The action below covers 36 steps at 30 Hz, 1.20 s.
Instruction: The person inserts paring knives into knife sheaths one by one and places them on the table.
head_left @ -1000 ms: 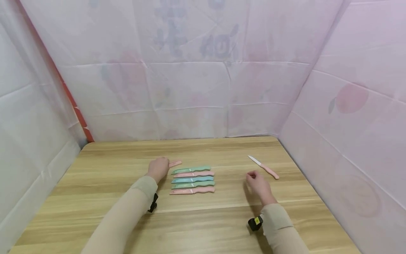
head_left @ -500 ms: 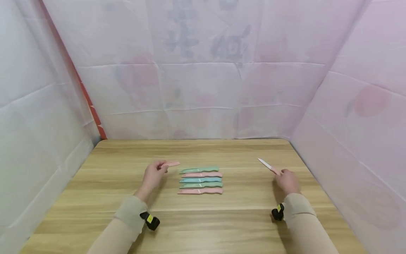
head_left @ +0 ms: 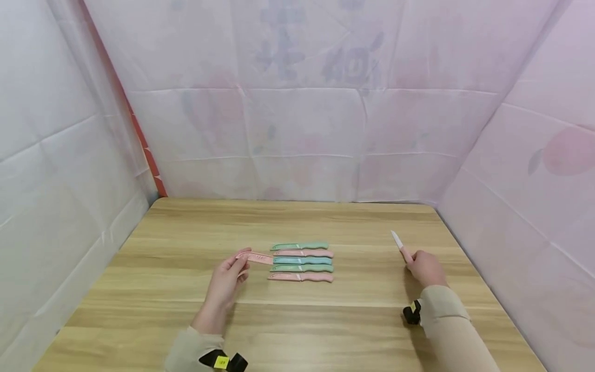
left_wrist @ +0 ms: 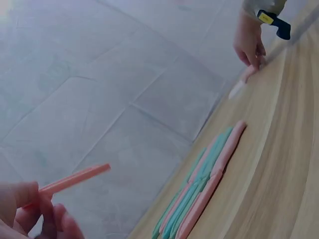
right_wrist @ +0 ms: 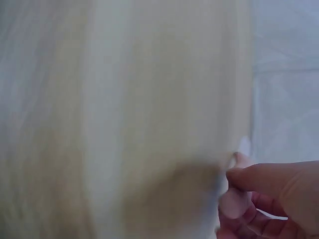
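My left hand (head_left: 225, 283) pinches a pink knife sheath (head_left: 258, 258) between thumb and fingers. In the left wrist view the sheath (left_wrist: 82, 176) points away from the fingertips, its far end free. On the right, my right hand (head_left: 427, 268) grips a small paring knife (head_left: 405, 253) by its pink handle, the bare white blade pointing to the back left. Between the hands lies a row of sheathed paring knives: a green one (head_left: 312, 245) at the back, then a pink one (head_left: 316, 253), a blue one (head_left: 318, 261), another green one (head_left: 318, 268) and a pink one (head_left: 317, 277) in front.
The wooden table (head_left: 297, 315) spreads under both arms. A pale printed sheet (head_left: 297, 124) hangs behind it, with similar sheets along the left and right sides. Each wrist carries a black camera (head_left: 411, 313).
My left hand has lifted the pink sheath and brought it nearer the row. My right hand has moved right and taken hold of the bare knife's handle. The head view has shifted left.
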Motion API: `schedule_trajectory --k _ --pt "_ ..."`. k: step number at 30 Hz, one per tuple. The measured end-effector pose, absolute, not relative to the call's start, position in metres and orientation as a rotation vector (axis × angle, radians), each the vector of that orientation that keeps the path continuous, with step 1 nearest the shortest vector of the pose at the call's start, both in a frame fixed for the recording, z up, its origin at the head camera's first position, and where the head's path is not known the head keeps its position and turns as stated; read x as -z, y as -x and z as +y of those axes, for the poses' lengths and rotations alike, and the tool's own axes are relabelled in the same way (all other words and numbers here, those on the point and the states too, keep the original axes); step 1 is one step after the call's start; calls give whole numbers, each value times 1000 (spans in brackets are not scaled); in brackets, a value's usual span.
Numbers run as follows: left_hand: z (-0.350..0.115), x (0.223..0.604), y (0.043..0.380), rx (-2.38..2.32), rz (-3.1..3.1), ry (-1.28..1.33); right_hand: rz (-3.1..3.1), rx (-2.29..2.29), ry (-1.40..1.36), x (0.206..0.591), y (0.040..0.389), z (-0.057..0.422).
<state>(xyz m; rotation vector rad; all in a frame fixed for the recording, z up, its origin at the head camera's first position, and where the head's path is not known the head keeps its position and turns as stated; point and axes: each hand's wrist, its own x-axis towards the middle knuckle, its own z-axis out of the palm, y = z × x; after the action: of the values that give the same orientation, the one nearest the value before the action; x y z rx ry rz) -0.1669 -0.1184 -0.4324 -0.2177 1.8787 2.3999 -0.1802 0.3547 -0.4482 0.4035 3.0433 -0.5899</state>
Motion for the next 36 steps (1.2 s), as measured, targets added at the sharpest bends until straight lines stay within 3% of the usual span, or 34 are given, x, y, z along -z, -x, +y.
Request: schedule_trajectory --k 8,14,17,26,36 --pt "-115 436 155 -2682 1519 350 3103 1172 -542 412 160 301" --pt "-107 433 151 -2749 1298 372 2447 2587 -500 399 140 244" --pt "-100 433 149 -2742 1234 336 1988 3005 -398 401 128 214" --pt "-80 433 138 -2658 1192 314 1555 3265 -404 420 107 164" --pt "-69 431 128 -2637 1082 278 1811 3191 -33 491 118 166"
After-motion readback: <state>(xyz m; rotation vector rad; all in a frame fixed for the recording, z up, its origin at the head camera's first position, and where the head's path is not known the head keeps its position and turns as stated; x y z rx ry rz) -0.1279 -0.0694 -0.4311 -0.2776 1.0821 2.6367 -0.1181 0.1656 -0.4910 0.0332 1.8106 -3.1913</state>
